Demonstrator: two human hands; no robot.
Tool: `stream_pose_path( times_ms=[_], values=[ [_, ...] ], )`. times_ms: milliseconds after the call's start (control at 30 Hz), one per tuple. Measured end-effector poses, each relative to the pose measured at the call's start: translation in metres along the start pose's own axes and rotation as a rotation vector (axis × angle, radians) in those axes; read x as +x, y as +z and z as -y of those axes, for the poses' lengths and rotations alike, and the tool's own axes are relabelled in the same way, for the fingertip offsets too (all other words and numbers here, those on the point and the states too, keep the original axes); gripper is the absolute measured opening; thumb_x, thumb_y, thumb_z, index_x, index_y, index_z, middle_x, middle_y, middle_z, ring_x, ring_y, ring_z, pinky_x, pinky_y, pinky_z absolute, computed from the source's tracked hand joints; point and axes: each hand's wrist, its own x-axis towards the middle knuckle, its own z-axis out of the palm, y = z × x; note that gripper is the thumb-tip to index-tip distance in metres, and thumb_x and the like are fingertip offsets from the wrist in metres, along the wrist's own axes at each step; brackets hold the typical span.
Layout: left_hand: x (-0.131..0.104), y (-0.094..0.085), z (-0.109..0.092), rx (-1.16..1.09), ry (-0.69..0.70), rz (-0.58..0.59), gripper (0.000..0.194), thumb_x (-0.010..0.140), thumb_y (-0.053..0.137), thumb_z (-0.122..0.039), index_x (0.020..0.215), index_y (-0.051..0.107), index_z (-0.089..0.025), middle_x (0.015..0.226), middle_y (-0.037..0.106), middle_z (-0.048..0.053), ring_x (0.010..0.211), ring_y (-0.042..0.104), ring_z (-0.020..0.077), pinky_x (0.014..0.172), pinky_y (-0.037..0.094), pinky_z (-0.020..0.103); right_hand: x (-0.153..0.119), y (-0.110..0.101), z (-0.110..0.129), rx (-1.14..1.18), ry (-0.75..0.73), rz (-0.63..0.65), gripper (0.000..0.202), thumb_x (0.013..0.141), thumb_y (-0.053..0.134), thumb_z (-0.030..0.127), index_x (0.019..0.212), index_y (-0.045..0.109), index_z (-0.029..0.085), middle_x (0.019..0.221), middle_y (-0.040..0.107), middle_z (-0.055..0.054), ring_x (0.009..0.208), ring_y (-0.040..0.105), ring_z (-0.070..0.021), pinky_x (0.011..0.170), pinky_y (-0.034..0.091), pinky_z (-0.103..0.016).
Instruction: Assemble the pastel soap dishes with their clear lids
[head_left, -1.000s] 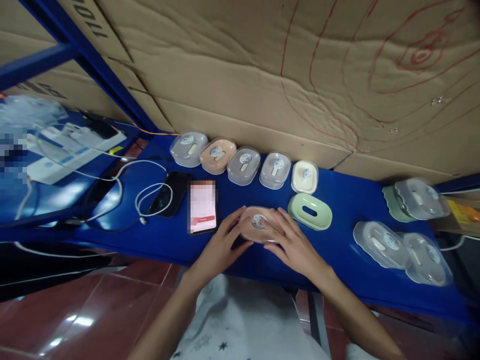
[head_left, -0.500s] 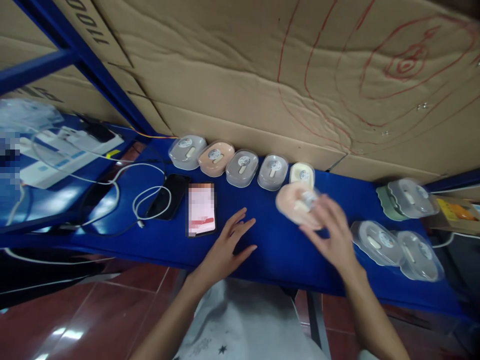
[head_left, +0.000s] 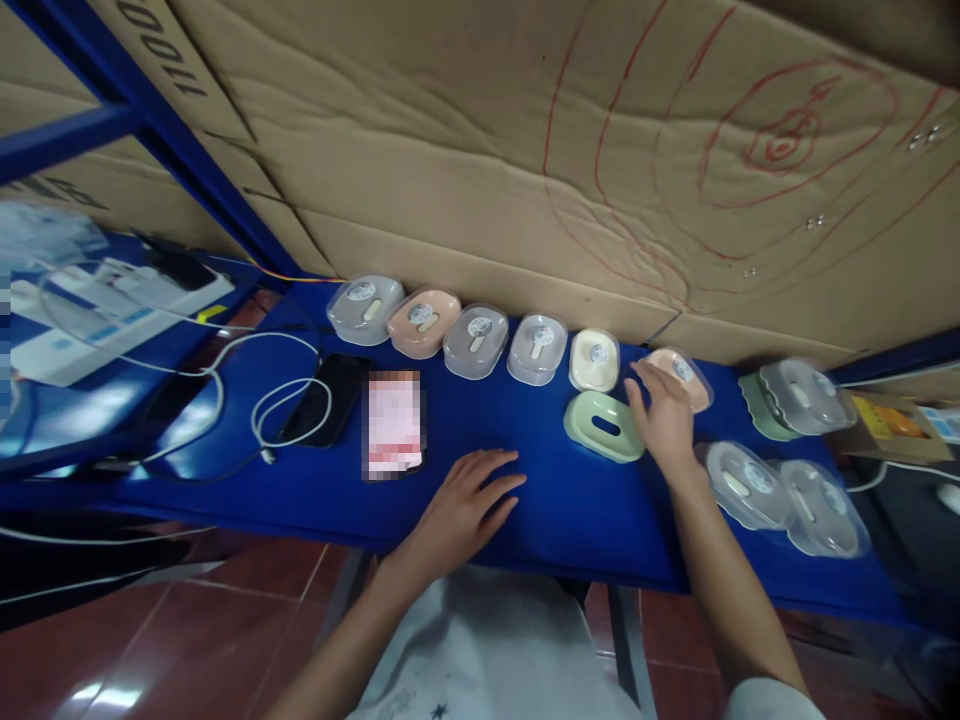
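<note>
My right hand [head_left: 665, 412] lies over the near left side of a peach soap box [head_left: 694, 385] at the right end of the back row. Its thumb stands apart from the fingers, and part of the box is hidden beneath them. Just left of this hand, a green soap box [head_left: 589, 432] with a dark slot in its top shows no clear lid. My left hand [head_left: 469, 505] hovers low near the front edge, fingers spread, holding nothing. Behind the green box is a cream soap box [head_left: 595, 362] under a clear lid.
Along the cardboard wall [head_left: 450, 220] stand grey boxes [head_left: 476, 342] and another peach box [head_left: 424, 322]. Lidded boxes and clear lids [head_left: 750, 485] lie at right. A lit phone [head_left: 394, 425], a dark phone [head_left: 330, 400] and white cables are at left.
My right hand has carried the peach soap box right and back, and it now rests in the row. The green soap box has come into sight. My left hand has shifted slightly.
</note>
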Motion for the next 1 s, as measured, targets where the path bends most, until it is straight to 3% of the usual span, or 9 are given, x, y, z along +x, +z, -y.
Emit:
stream_pose_path(
  times_ms=[133,233,367,467,567,700,833,933,1000],
  values=[
    [0.036,0.015,-0.026,0.115,0.131,0.145,0.043,0.108,0.059,-0.025,0.151,0.057,-0.023,0.166,0.049,0.012,0.155,0.045,0.0326,0.125,0.043,0.057,0.029,0.014,0.036,0.029,0.173,0.16,0.074,0.098,0.057,0.066,0.15,0.052,0.013,0.158,0.053,-0.025,0.144,0.053,-0.0424,0.117,0.043,-0.06],
    [0.066,0.03,-0.042,0.169,0.176,0.213,0.06,0.105,0.063,-0.027,0.161,0.044,-0.021,0.172,0.041,0.013,0.16,0.036,0.0343,0.13,0.032,0.061,0.041,0.022,0.053,0.04,0.328,0.219,0.085,0.088,0.069,0.07,0.148,0.049,0.013,0.15,0.059,-0.026,0.136,0.059,-0.0444,0.109,0.05,-0.058],
    [0.081,0.041,-0.047,0.183,0.155,0.245,0.062,0.104,0.065,-0.028,0.161,0.043,-0.019,0.155,0.058,0.014,0.149,0.049,0.0338,0.13,0.028,0.065,0.03,0.015,0.05,0.108,0.291,0.243,0.082,0.087,0.073,0.064,0.149,0.047,0.017,0.137,0.067,-0.023,0.122,0.068,-0.0415,0.099,0.056,-0.053],
    [0.07,0.038,-0.041,0.195,0.14,0.215,0.043,0.104,0.066,-0.027,0.146,0.058,-0.021,0.134,0.069,0.011,0.134,0.059,0.032,0.127,0.031,0.066,0.014,0.004,0.03,0.124,0.167,0.167,0.075,0.092,0.068,0.055,0.152,0.046,0.016,0.139,0.067,-0.022,0.124,0.068,-0.0404,0.102,0.056,-0.053],
    [0.048,0.027,-0.031,0.22,0.113,0.149,0.025,0.104,0.065,-0.027,0.128,0.067,-0.023,0.125,0.07,0.01,0.126,0.062,0.0303,0.124,0.037,0.063,0.004,-0.002,0.013,0.056,0.044,0.059,0.055,0.099,0.056,0.039,0.148,0.052,0.013,0.157,0.054,-0.024,0.145,0.053,-0.0388,0.117,0.046,-0.057],
    [0.019,0.009,-0.018,0.223,0.027,0.041,0.028,0.105,0.062,-0.02,0.132,0.067,-0.024,0.126,0.069,0.009,0.124,0.063,0.0288,0.12,0.043,0.059,0.003,0.004,0.014,-0.034,-0.012,-0.003,0.049,0.105,0.049,0.038,0.148,0.055,0.016,0.17,0.039,-0.021,0.159,0.034,-0.0384,0.124,0.036,-0.063],
    [0.004,-0.002,-0.009,0.22,-0.053,-0.026,0.029,0.103,0.064,-0.017,0.131,0.068,-0.025,0.125,0.068,0.01,0.125,0.064,0.0287,0.118,0.047,0.057,0.0,0.009,0.026,-0.106,0.053,0.08,0.061,0.102,0.055,0.044,0.156,0.047,0.015,0.163,0.048,-0.024,0.149,0.046,-0.0431,0.118,0.041,-0.065],
    [0.001,-0.004,-0.006,0.242,-0.089,-0.097,0.029,0.102,0.066,-0.017,0.129,0.068,-0.024,0.124,0.068,0.01,0.123,0.063,0.0297,0.116,0.048,0.057,-0.013,0.0,0.027,-0.14,0.075,0.135,0.061,0.1,0.056,0.037,0.155,0.046,0.013,0.15,0.059,-0.024,0.14,0.054,-0.0425,0.115,0.044,-0.063],
    [0.001,-0.004,-0.005,0.252,-0.104,-0.139,0.028,0.101,0.067,-0.017,0.128,0.068,-0.024,0.123,0.068,0.011,0.122,0.063,0.0308,0.113,0.05,0.057,-0.025,-0.01,0.026,-0.175,0.052,0.147,0.062,0.1,0.056,0.038,0.156,0.045,0.015,0.141,0.064,-0.023,0.136,0.057,-0.043,0.116,0.039,-0.07]
  ],
)
